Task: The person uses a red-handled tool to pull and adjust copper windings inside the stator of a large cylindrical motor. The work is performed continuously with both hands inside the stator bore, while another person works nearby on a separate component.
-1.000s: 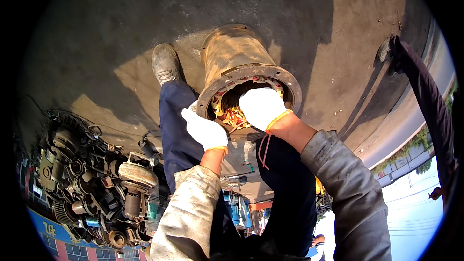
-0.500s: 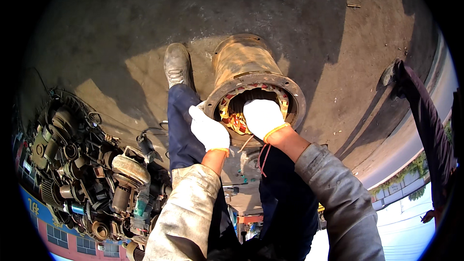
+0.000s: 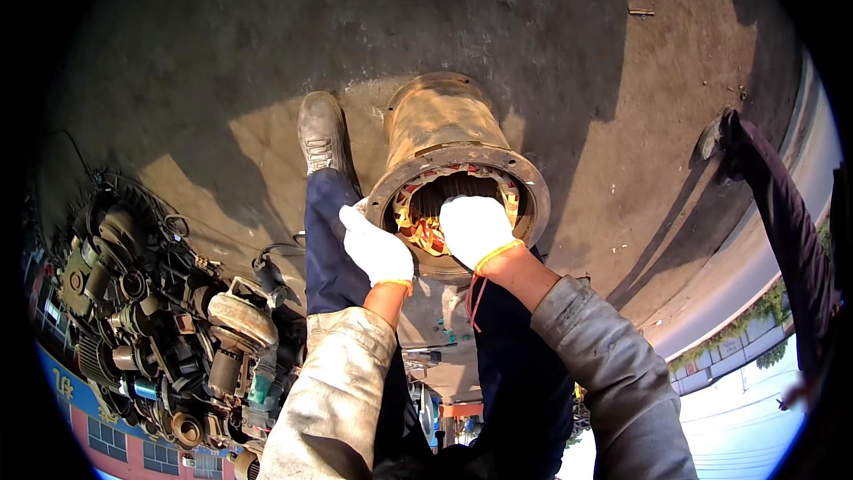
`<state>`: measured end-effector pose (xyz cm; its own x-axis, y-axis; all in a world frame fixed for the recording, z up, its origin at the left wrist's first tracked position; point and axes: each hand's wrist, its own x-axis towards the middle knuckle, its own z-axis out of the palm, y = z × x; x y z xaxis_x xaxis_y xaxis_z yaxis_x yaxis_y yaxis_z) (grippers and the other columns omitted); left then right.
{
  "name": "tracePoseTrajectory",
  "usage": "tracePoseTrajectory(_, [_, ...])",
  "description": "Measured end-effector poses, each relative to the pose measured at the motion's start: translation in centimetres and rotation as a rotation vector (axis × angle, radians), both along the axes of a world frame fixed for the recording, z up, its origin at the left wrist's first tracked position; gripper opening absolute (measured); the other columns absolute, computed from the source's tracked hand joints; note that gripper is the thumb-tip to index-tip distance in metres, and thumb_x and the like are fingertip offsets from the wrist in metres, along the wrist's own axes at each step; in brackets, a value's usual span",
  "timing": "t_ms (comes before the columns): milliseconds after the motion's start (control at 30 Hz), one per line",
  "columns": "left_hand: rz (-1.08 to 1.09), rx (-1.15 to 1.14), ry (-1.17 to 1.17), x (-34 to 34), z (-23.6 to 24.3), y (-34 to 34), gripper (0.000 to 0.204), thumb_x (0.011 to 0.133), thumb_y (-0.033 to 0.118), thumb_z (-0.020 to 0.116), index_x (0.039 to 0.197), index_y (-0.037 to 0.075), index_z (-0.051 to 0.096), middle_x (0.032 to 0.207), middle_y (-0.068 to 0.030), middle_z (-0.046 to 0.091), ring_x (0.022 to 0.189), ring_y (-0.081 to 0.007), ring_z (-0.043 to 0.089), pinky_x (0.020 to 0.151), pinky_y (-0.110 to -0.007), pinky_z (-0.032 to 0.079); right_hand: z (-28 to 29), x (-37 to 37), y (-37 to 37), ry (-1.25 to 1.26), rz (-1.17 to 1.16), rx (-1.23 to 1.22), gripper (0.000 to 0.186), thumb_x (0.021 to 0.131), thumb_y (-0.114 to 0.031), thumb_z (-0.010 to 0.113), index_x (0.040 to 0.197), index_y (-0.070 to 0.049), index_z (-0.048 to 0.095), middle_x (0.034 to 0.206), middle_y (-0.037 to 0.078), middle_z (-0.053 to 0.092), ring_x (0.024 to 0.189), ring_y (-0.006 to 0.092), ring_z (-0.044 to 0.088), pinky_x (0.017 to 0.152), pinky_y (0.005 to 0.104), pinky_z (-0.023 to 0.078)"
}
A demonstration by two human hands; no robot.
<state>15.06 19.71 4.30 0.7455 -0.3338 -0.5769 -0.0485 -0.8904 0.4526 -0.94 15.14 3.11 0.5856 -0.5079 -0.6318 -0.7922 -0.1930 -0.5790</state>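
Just beyond right grip: rusty cylinder.

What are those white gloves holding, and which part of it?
It can't be told for sure. The left hand is at the left side of the front rim of the metal cylinder, the right hand at its opening; any grip is hidden.

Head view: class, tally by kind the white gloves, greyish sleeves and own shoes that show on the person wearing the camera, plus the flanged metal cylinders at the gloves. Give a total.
White left glove and white right glove: 2
Greyish left sleeve and greyish right sleeve: 2
Own shoe: 1
Flanged metal cylinder: 1
Total: 6
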Motion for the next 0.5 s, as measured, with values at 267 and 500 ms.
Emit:
tracePoseTrajectory(267, [0.039,-0.009,-0.002,0.2,-0.8,0.8,0.060,0.115,0.043,0.031,0.113,-0.004,0.067,0.105,-0.0148,0.073,0.092,-0.0263,0.067,0.089,-0.036,0.052,-0.1,-0.2,0.4,-0.054,-0.033,-0.003,0.011,0.086,-0.012,0.060,0.086,-0.007,0.071,0.082,0.013,0.069,0.076,0.0316,0.068,0.071,0.0420,0.056])
tracePoseTrajectory(500, [0.051,-0.004,0.012,-0.8,0.4,-1.1,0.058,0.114,0.040,0.032,0.112,-0.006,0.067,0.105,-0.0206,0.074,0.094,-0.0316,0.069,0.090,-0.040,0.052,-2.1,0.6,0.8,0.002,-0.073,-0.050,0.015,0.087,-0.015,0.060,0.087,-0.007,0.072,0.082,0.014,0.071,0.073,0.0319,0.069,0.070,0.0412,0.056])
